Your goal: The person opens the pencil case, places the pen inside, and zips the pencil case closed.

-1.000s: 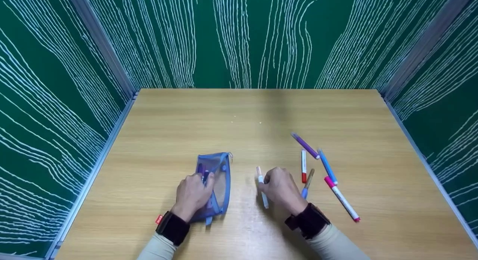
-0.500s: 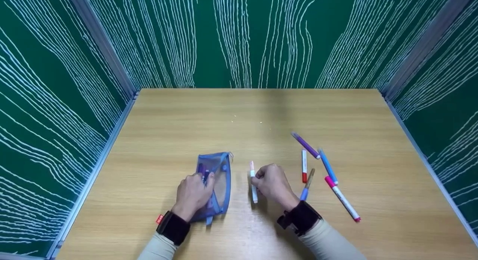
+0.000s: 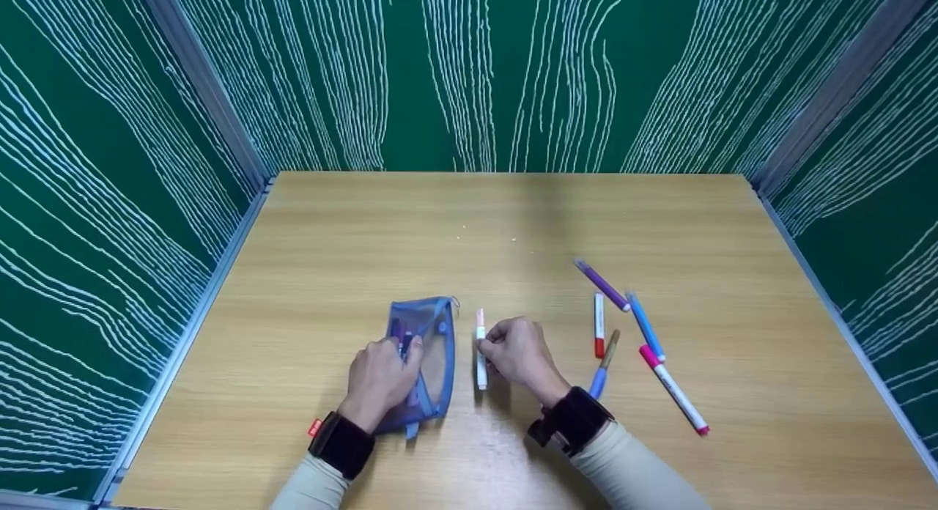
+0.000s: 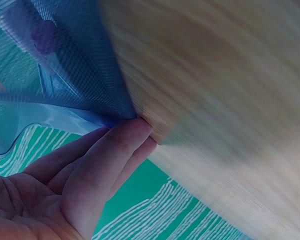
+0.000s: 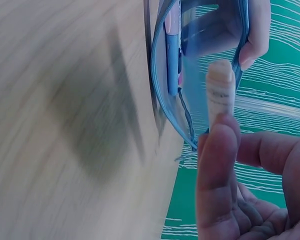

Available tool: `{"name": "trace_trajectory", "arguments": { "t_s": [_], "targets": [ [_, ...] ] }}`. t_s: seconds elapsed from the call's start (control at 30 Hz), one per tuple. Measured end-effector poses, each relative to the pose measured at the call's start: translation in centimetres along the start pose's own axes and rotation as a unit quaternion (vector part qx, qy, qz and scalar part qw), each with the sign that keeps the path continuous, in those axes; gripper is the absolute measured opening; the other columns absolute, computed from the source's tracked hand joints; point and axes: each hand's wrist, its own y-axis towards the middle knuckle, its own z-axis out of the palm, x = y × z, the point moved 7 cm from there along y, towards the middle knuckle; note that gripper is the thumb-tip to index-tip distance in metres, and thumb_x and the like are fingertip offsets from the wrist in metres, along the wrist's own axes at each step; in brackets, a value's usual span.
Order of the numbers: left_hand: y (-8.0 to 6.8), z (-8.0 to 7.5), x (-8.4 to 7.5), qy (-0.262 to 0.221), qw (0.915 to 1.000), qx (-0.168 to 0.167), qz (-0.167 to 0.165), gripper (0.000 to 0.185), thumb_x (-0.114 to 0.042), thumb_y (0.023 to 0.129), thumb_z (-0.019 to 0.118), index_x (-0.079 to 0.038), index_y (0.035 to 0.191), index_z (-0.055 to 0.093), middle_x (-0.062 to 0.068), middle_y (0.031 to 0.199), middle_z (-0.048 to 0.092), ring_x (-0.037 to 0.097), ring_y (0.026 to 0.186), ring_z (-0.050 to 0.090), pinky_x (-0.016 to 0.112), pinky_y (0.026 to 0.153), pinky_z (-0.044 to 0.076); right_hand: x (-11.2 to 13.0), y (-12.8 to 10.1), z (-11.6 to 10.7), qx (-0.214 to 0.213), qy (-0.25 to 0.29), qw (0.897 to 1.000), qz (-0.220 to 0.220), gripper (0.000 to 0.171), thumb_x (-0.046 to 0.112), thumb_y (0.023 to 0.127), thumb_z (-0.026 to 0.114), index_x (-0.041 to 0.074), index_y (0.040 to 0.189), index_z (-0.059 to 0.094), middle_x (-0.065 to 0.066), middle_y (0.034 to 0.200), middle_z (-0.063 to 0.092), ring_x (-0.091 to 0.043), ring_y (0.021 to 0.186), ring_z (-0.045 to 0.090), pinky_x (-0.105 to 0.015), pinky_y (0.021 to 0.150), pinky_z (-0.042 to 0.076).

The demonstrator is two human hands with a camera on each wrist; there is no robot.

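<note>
My left hand (image 3: 382, 374) grips the side of a blue mesh pencil pouch (image 3: 438, 363), holding its mouth apart. In the left wrist view, fingertips press at the edge of the pouch's blue mesh (image 4: 85, 65). Inside the pouch, a blue-and-pink pen (image 5: 173, 62) shows in the right wrist view. Just right of the pouch, my right hand (image 3: 519, 352) pinches a white marker (image 3: 481, 330) with a pale pink cap between thumb and fingers. The marker points away from me, its end close by the pouch's mouth in the right wrist view.
Right of my right hand lie a purple marker (image 3: 602, 285), a white marker with a red cap (image 3: 599, 323), a blue marker (image 3: 645, 327), a brown-and-blue pen (image 3: 605, 363) and a white marker with a pink cap (image 3: 676, 389). Green walls (image 3: 506, 78) enclose the wooden table (image 3: 352, 224).
My right hand has moved left toward the pouch, carrying the pale-pink-capped marker, which has turned more upright in the head view. My left hand and the pouch have stayed in place.
</note>
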Motion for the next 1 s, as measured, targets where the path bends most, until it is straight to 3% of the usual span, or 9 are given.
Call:
{"name": "trace_trajectory", "arguments": {
  "t_s": [0.17,0.43,0.57,0.73,1.0],
  "targets": [
    [0.0,0.0,0.1,-0.002,1.0000,0.000,-0.001,0.048,-0.044,0.102,0.050,-0.014,0.065,0.051,0.004,0.063,0.055,0.019,0.054,0.053,0.037,0.052,0.045,-0.1,0.0,1.3,0.017,0.027,0.999,0.019,0.011,0.010,0.089,0.077,0.004,0.081,0.076,-0.003,0.067,0.071,-0.028,0.056,0.071,-0.029,0.047,0.055],
    [0.1,0.1,0.2,0.005,0.9999,0.010,-0.005,0.048,-0.045,0.103,0.048,-0.013,0.068,0.055,0.007,0.069,0.059,0.021,0.058,0.055,0.039,0.056,0.047,0.3,0.3,3.1,0.005,0.020,1.000,0.011,0.012,0.013,0.087,0.078,0.007,0.077,0.076,-0.001,0.066,0.071,-0.020,0.054,0.069,-0.028,0.049,0.054],
    [0.1,0.2,0.3,0.004,0.9998,0.016,-0.009,0.048,-0.045,0.103,0.048,-0.013,0.069,0.055,0.007,0.069,0.059,0.022,0.058,0.056,0.038,0.056,0.047,0.7,0.5,4.3,0.020,0.032,0.999,0.030,0.011,0.011,0.087,0.078,0.007,0.078,0.076,0.000,0.066,0.070,-0.018,0.054,0.068,-0.029,0.050,0.055],
    [0.0,0.0,0.1,0.008,0.9999,-0.013,0.006,0.048,-0.044,0.102,0.050,-0.010,0.069,0.059,0.013,0.073,0.066,0.029,0.063,0.064,0.044,0.058,0.050,1.1,0.8,6.0,0.042,0.057,0.996,0.058,0.010,0.007,0.089,0.076,0.004,0.080,0.075,-0.004,0.064,0.070,-0.024,0.055,0.071,-0.031,0.049,0.056],
    [0.0,-0.1,0.1,0.009,0.9996,-0.023,0.012,0.047,-0.043,0.102,0.050,-0.011,0.068,0.058,0.014,0.073,0.066,0.028,0.061,0.062,0.044,0.057,0.050,1.7,1.3,7.4,0.046,-0.006,0.998,0.051,0.019,0.011,0.089,0.078,0.008,0.071,0.073,0.001,0.059,0.066,-0.013,0.048,0.066,-0.026,0.047,0.053]
  ]
}}
